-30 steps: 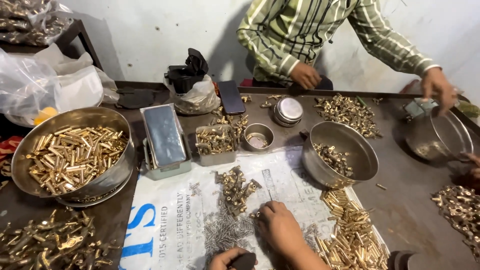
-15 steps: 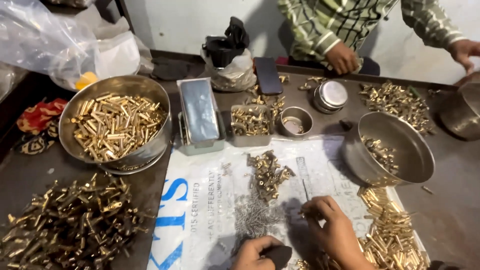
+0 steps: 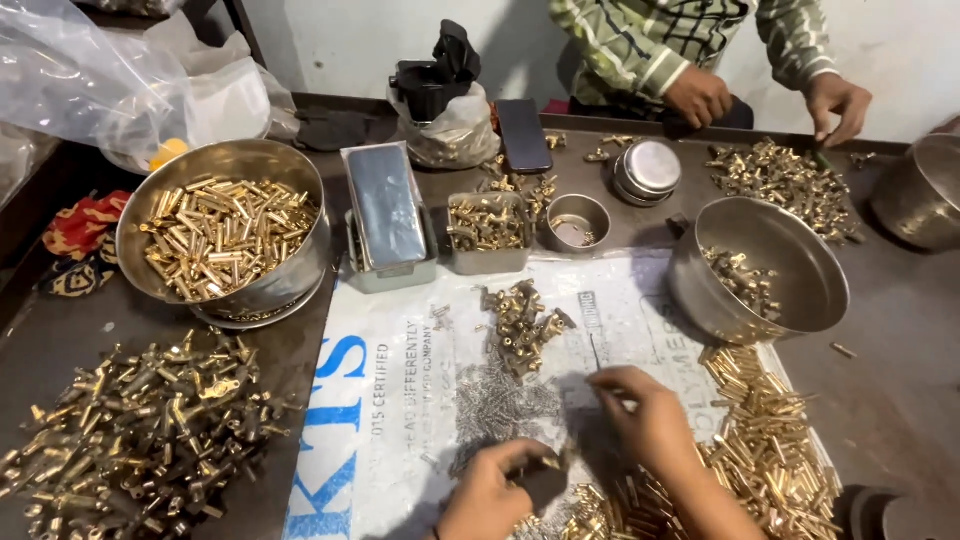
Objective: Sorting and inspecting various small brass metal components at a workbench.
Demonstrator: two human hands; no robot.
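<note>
A worker's hands sort small metal parts over a printed plastic sheet (image 3: 400, 400) spread on a dark workbench (image 3: 900, 330). The left hand (image 3: 490, 490), fingers curled, pinches a small brass fitting (image 3: 548, 462) at its fingertips and also closes over a dark object too hidden to name. The right hand (image 3: 650, 420), palm down and fingers loosely bent, rests on the sheet; whether it grips anything cannot be told. A scatter of thin grey steel pins (image 3: 500, 405) lies just ahead of both hands, nearer the left, their long axes pointing every way. A small heap of brass fittings (image 3: 520, 320) sits beyond the pins, and brass tubes (image 3: 770, 450) are piled beside the right hand. Across the bench, another person's hands (image 3: 700, 95) work a separate pile.
</note>
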